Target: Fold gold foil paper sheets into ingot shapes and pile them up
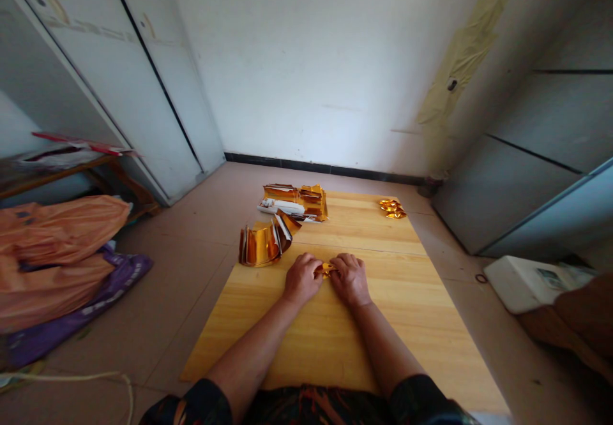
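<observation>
Between my two hands, a small piece of shiny gold foil paper [326, 270] is held just above or on the wooden table [383, 342]; I cannot tell which. My left hand [303, 278] pinches its left end, with the fingers curled. Its right end is gripped by my right hand [351, 278], fingers bent over it. Past my left hand stands a curved stack of gold foil sheets [261, 244] with white edges. Behind that lies another bundle of gold foil sheets [313, 201]. A small heap of folded gold foil pieces [393, 208] rests at the far right corner.
A white wall [306, 80] rises behind the table. Tall light cabinets [158, 74] stand at the left, near orange and purple bags [52, 259]. On the right are a grey cabinet-like unit [531, 125] and a white box [522, 281] on the floor.
</observation>
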Motion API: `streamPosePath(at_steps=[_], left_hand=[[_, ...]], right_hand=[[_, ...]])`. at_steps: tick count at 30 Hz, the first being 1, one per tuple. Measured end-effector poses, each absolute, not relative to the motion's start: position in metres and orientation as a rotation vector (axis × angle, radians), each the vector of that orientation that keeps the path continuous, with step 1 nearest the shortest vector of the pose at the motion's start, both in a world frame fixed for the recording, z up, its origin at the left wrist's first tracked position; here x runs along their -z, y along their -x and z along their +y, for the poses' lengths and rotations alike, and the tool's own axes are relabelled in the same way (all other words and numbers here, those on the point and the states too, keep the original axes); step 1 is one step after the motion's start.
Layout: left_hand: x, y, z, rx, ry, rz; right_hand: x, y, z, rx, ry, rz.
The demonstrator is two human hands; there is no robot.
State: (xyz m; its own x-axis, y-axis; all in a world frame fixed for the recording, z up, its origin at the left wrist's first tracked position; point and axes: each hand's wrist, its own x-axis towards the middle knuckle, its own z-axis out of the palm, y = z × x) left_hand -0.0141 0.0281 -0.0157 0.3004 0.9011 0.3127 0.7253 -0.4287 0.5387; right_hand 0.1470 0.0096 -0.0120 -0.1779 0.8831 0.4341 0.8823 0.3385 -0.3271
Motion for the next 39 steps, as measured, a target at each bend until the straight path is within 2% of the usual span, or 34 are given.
streamPosePath(at_steps=[16, 39], left_hand=[[0.020, 0.021, 0.029, -0.900, -2.305, 1.361], [0.026, 0.025, 0.030, -0.953, -2.221, 1.323]], right_hand=[[0.016, -0.152, 0.009, -0.113, 1.413, -2.082], [0.018, -0.163, 0.001, -0.086, 1.440, -2.021]])
